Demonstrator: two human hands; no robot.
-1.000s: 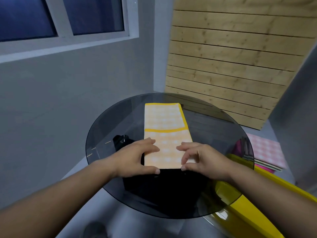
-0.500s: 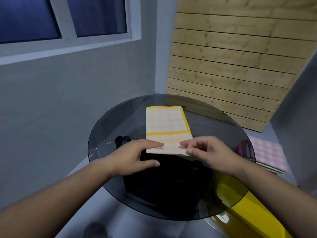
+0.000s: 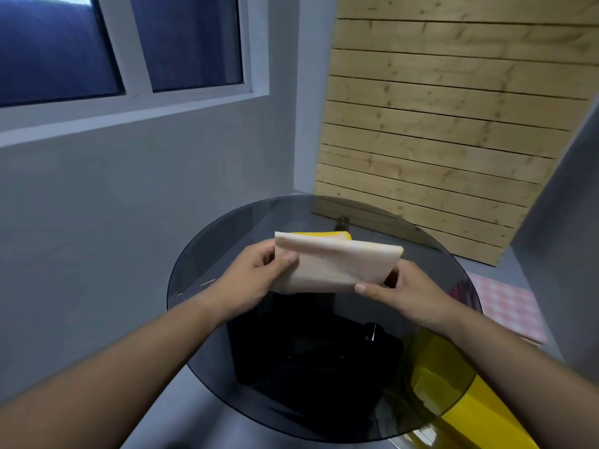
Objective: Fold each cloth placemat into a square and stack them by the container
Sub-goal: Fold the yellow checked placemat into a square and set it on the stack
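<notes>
Starting at the left, our left hand pinches the left edge of the yellow cloth placemat, thumb on the near face and fingers curled behind it, so it is closed on the cloth. The placemat is lifted off the round glass table, its pale underside turned toward us and a strip of yellow border showing at the far top edge; its long axis runs left to right between our hands, sagging a little in the middle. At its right end, our right hand grips the lower right corner, thumb forward, fingers hidden behind the fabric. Both hands sit at about the same nearness, one at each end. We judge the near half is mid-fold, to be carried away from us onto the far half. Further right, beyond the table rim, a pink checked placemat lies low, and a yellow container sits near right.
</notes>
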